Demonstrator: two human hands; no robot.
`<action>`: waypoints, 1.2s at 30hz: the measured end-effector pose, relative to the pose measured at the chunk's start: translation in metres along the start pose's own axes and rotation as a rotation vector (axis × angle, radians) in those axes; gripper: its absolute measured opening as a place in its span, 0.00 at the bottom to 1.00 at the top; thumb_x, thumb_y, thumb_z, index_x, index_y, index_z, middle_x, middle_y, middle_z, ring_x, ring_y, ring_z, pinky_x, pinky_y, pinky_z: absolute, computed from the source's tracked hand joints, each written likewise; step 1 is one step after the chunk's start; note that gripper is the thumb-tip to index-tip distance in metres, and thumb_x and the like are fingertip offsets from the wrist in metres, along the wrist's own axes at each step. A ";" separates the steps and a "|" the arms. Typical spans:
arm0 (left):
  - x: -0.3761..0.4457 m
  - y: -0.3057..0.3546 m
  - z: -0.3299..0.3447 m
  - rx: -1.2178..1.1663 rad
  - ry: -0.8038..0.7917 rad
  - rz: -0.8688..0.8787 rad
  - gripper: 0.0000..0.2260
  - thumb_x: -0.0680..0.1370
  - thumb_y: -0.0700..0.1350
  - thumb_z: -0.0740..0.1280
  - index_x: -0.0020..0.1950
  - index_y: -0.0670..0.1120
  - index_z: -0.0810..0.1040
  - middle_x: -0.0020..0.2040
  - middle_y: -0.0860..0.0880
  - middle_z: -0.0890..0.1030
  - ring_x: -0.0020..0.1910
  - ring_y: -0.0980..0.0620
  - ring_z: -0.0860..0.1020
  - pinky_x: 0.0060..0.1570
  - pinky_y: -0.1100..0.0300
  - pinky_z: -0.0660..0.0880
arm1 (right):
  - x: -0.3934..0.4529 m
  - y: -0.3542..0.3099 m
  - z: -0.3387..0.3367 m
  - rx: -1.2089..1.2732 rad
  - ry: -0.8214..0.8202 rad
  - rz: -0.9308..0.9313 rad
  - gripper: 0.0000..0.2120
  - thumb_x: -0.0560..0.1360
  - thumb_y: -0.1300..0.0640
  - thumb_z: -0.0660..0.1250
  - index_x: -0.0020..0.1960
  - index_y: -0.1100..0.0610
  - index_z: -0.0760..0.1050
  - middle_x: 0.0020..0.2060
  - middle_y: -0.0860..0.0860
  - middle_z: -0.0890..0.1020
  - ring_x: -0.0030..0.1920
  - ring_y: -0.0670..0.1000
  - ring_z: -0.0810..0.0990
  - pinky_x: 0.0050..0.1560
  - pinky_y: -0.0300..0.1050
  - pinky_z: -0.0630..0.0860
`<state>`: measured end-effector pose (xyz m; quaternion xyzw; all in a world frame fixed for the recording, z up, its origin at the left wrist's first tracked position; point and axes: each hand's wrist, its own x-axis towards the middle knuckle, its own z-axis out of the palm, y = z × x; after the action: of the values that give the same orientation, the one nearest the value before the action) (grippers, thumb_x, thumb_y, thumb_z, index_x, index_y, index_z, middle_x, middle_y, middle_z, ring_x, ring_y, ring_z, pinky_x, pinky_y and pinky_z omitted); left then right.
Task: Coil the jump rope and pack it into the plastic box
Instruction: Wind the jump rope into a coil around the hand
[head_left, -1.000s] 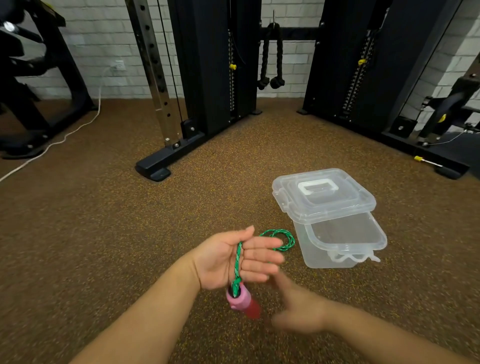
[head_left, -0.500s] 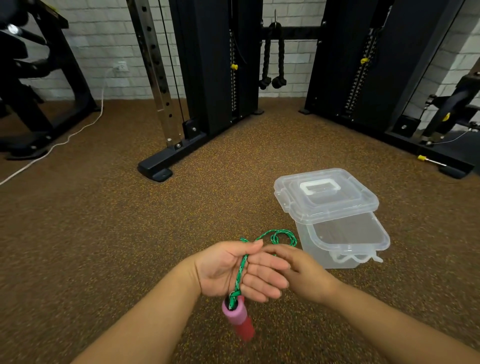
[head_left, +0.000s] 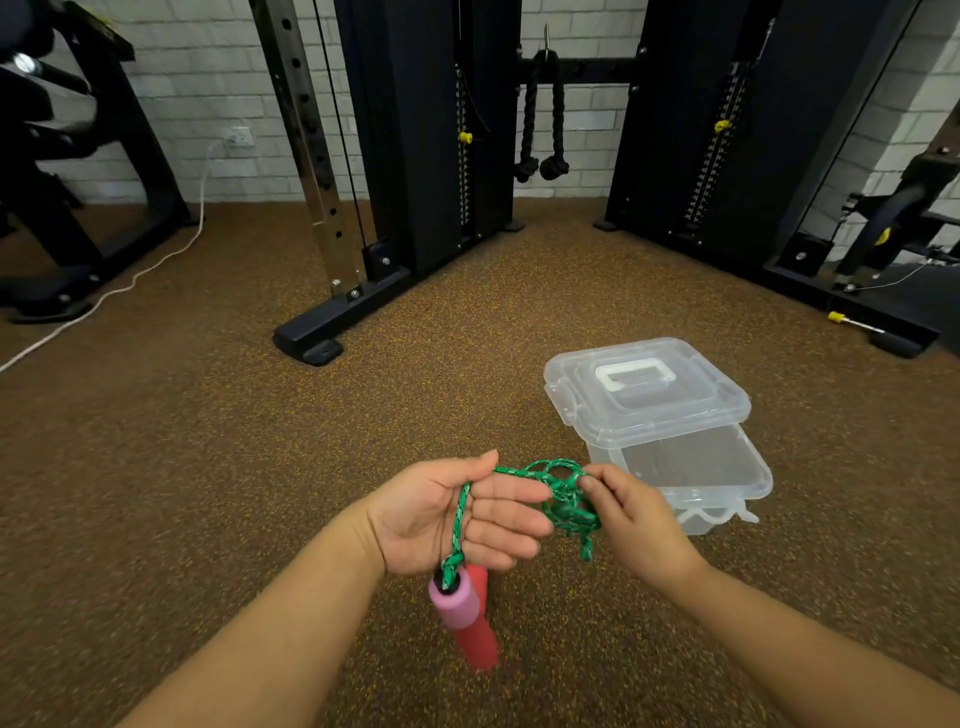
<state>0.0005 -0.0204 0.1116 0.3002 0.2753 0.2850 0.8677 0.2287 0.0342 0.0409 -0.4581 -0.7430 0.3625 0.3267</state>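
The jump rope (head_left: 563, 496) is a green braided cord with pink and red foam handles (head_left: 465, 618). My left hand (head_left: 447, 519) is palm up with the cord lying across it, and the handles hang below the palm. My right hand (head_left: 631, 514) pinches a bunch of cord loops just right of the left fingertips. The clear plastic box (head_left: 696, 470) stands on the floor beyond my right hand. Its lid (head_left: 647, 392) lies shifted back over it, leaving the front part uncovered.
Brown speckled gym floor (head_left: 208, 467) all around. A black cable machine base (head_left: 311, 338) reaches forward at left centre. A second black frame (head_left: 852, 306) runs along the right. A white cable (head_left: 114, 291) trails over the floor at far left.
My right hand has come up from below the left hand, taken hold of the cord loops and drawn them slightly to the right. The left hand has stayed put with the handles hanging.
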 end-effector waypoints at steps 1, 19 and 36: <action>0.000 0.000 0.000 -0.008 0.018 0.007 0.20 0.76 0.54 0.63 0.58 0.41 0.82 0.48 0.42 0.86 0.47 0.47 0.85 0.44 0.57 0.82 | -0.001 0.000 -0.002 0.039 0.045 0.024 0.09 0.80 0.57 0.61 0.44 0.48 0.76 0.35 0.46 0.80 0.36 0.41 0.76 0.37 0.35 0.71; 0.006 -0.003 0.003 0.060 0.206 -0.008 0.24 0.76 0.53 0.54 0.50 0.40 0.85 0.42 0.41 0.86 0.41 0.46 0.85 0.38 0.57 0.82 | -0.005 -0.003 -0.003 -0.228 -0.177 -0.036 0.24 0.61 0.42 0.76 0.52 0.47 0.73 0.55 0.44 0.78 0.57 0.42 0.75 0.62 0.41 0.70; 0.012 0.011 -0.008 -0.137 0.451 0.421 0.26 0.82 0.54 0.49 0.56 0.39 0.81 0.51 0.40 0.85 0.48 0.46 0.85 0.50 0.54 0.79 | -0.025 -0.027 0.041 -0.077 -0.423 -0.013 0.10 0.82 0.53 0.55 0.50 0.53 0.74 0.31 0.44 0.75 0.32 0.41 0.73 0.40 0.45 0.71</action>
<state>-0.0001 -0.0023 0.1094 0.2208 0.3729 0.5357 0.7247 0.1923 -0.0070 0.0383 -0.3790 -0.8113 0.4199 0.1479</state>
